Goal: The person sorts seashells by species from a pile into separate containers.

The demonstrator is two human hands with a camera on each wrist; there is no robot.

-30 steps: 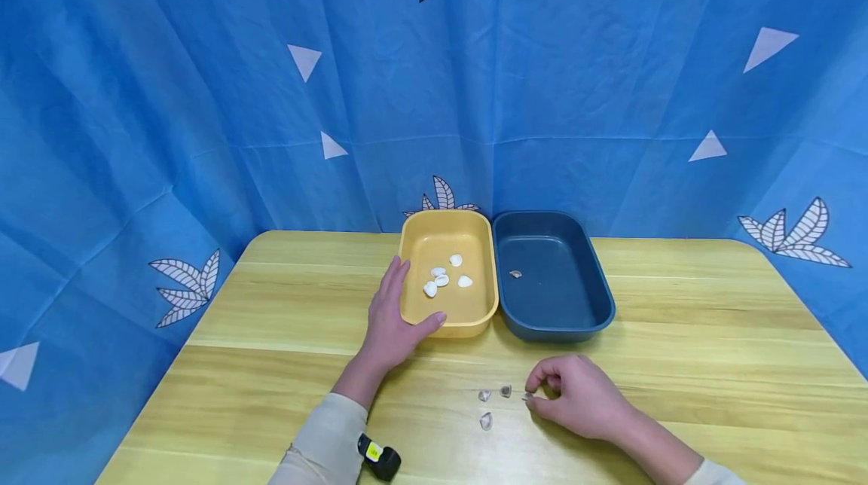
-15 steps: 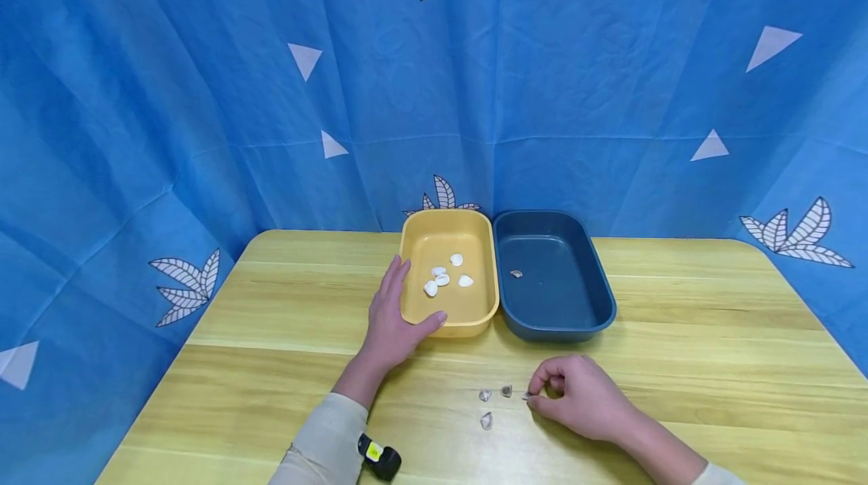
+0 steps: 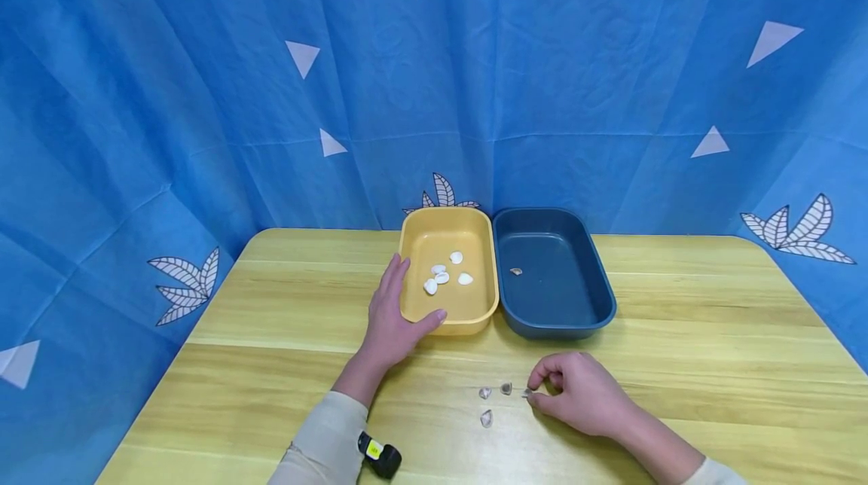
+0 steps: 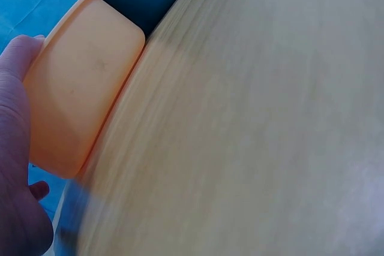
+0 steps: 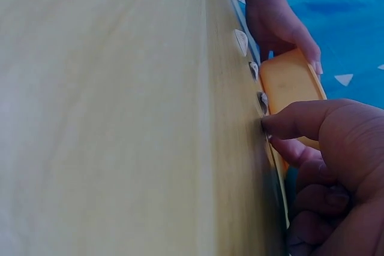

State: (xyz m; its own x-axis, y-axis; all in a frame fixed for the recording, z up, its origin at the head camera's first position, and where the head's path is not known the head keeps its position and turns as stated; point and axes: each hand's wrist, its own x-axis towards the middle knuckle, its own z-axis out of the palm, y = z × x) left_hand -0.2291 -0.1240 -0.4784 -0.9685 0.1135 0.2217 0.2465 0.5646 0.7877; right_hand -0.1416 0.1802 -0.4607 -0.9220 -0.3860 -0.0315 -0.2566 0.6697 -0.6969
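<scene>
Apparently mid-pickup: right hand (image 3: 585,396) pinches shell (image 3: 527,392), gap narrow; left hand (image 3: 393,324) spread at yellow tray (image 3: 469,307) beyond; lift likely called for.

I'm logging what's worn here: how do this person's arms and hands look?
The left hand and right hand are gloveless. The left sleeve is pale beige, with a black device bearing a yellow label beside it; the right sleeve, barely showing, is similarly pale.

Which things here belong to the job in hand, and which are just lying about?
Likely in use:
left hand
right hand
pinched shell
three loose shells
white shells
yellow tray
dark blue tray and its shell

Apparently incidental:
patterned curtain
black device by left sleeve
</scene>
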